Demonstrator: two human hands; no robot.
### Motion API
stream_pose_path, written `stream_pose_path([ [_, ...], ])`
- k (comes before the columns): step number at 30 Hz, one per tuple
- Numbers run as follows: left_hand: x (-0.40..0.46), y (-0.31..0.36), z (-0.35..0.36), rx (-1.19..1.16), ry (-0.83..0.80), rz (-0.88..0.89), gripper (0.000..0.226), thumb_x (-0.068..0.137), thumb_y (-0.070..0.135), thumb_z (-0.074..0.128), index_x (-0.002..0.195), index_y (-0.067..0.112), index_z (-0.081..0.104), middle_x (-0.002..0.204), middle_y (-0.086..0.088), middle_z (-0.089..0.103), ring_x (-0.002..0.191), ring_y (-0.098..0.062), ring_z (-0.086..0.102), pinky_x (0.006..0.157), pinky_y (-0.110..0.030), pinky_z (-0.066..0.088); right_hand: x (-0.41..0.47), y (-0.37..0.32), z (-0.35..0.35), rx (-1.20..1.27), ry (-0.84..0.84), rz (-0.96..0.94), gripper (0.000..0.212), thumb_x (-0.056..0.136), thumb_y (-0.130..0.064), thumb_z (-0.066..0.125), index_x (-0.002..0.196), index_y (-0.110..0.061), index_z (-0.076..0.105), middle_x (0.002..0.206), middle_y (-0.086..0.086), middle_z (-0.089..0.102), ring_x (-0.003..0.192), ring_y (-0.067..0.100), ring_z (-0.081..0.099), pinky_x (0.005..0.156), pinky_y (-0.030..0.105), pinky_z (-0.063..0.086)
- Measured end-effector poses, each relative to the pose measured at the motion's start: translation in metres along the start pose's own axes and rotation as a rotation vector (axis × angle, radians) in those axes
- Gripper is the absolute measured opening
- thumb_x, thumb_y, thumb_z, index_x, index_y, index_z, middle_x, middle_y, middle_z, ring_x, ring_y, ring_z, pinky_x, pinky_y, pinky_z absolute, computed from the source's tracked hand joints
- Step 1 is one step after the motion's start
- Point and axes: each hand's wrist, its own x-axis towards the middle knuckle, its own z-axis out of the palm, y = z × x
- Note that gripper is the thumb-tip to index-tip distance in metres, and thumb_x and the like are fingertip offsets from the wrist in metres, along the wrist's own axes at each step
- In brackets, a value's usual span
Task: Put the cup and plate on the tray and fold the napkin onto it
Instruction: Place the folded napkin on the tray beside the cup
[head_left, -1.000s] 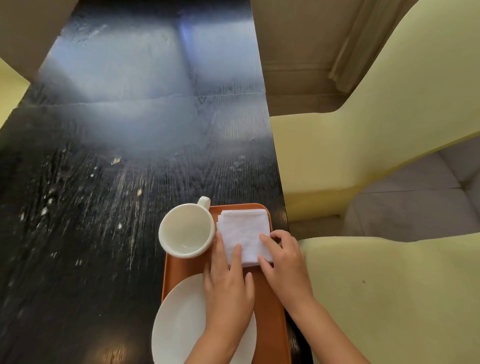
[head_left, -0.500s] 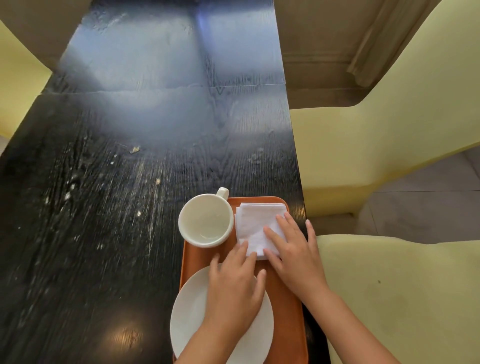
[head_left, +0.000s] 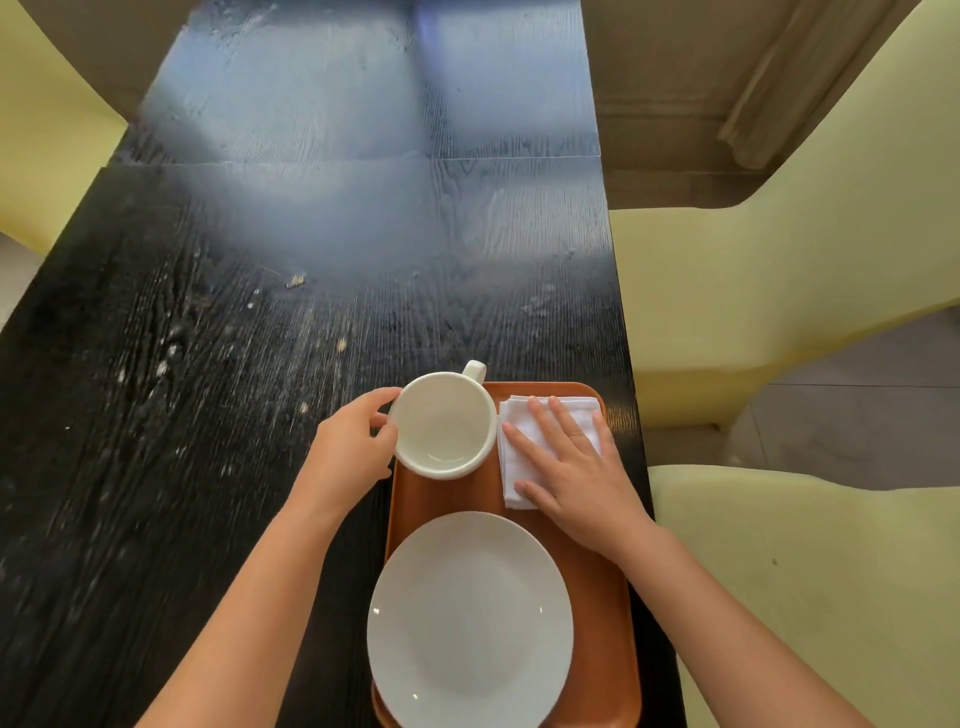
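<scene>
An orange tray (head_left: 605, 613) lies at the table's near right edge. On its near half rests a white plate (head_left: 470, 623). A white cup (head_left: 444, 423), empty, stands upright at the tray's far left corner with its handle pointing away. My left hand (head_left: 353, 449) wraps the cup's left side, thumb and fingers against its wall. A folded white napkin (head_left: 519, 431) lies on the far right part of the tray. My right hand (head_left: 576, 467) presses flat on it with fingers spread, covering much of it.
The black wooden table (head_left: 260, 364) stretches away with scattered crumbs and pale smears. Pale yellow chairs (head_left: 779, 291) stand close along the right edge, and another chair (head_left: 47, 130) sits at the far left.
My left hand has left the plate and napkin and moved left to the cup. My right hand has slid forward and now lies flat on the napkin.
</scene>
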Motion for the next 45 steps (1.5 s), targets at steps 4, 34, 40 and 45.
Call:
stream_pose_path([
  [4, -0.006, -0.001, 0.007, -0.015, -0.022, -0.006, 0.051, 0.088, 0.007, 0.053, 0.131, 0.031, 0.041, 0.092, 0.002, 0.063, 0.08, -0.01, 0.061, 0.045, -0.013, 0.049, 0.0, 0.0, 0.0, -0.004, -0.005, 0.007, 0.061, 0.093, -0.053, 0.026, 0.144, -0.041, -0.006, 0.158, 0.0, -0.01, 0.136, 0.016, -0.029, 0.111, 0.052, -0.014],
  [34, -0.061, -0.008, 0.036, -0.071, 0.198, 0.004, 0.052, 0.09, 0.031, 0.057, 0.137, 0.031, 0.035, 0.099, 0.022, 0.05, 0.087, 0.0, 0.051, 0.079, -0.025, 0.044, -0.009, -0.01, -0.01, 0.067, 0.02, 0.016, 0.057, 0.096, -0.045, 0.029, 0.146, -0.033, 0.003, 0.158, 0.005, -0.002, 0.144, 0.023, -0.008, 0.116, 0.051, -0.002],
  [40, -0.108, -0.044, 0.028, 0.187, 0.184, -0.041, 0.036, 0.086, 0.031, 0.061, 0.12, 0.02, 0.057, 0.099, 0.007, 0.062, 0.078, -0.002, 0.057, 0.065, -0.017, 0.045, -0.081, -0.039, -0.009, 0.568, 0.516, 0.384, 0.014, 0.085, -0.01, 0.063, 0.099, -0.012, 0.063, 0.094, 0.005, 0.061, 0.083, 0.016, 0.059, 0.075, 0.01, 0.039],
  [45, -0.128, -0.053, 0.03, 0.232, 0.132, -0.041, 0.02, 0.084, 0.026, 0.065, 0.102, 0.018, 0.066, 0.084, 0.006, 0.061, 0.072, -0.005, 0.057, 0.064, -0.016, 0.045, -0.114, -0.068, 0.01, 0.725, 0.213, 0.527, 0.011, 0.082, -0.022, 0.068, 0.093, -0.021, 0.065, 0.081, -0.009, 0.062, 0.067, 0.004, 0.058, 0.057, 0.007, 0.042],
])
